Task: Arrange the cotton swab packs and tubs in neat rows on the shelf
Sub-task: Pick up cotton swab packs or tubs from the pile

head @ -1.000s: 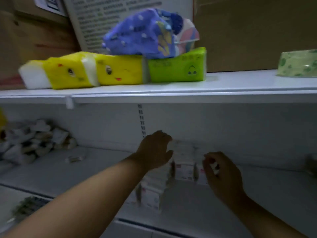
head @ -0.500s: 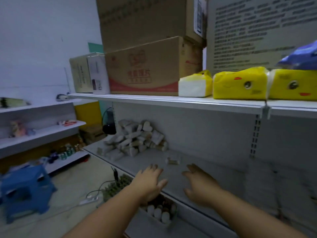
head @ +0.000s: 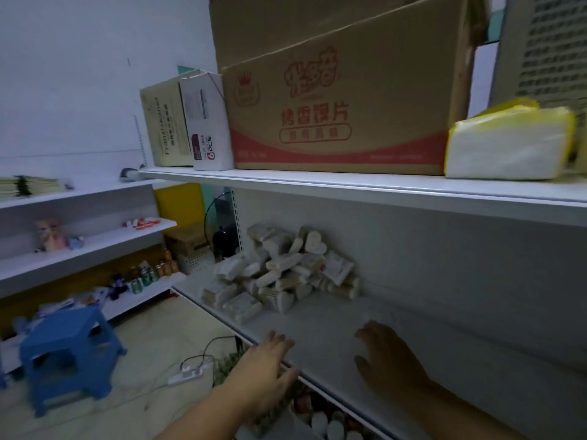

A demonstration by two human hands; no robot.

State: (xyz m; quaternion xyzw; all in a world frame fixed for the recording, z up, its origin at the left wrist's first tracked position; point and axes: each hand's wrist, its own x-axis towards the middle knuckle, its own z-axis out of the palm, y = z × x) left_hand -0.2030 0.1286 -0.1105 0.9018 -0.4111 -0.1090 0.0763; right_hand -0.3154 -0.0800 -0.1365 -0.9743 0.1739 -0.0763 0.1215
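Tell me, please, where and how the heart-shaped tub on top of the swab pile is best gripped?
Probably by its curved side walls, coming from above and in front. The heart tub leans near the top of the pile, its flat face toward the aisle, so its edges look free to pinch. Both hands, left and right, are empty.
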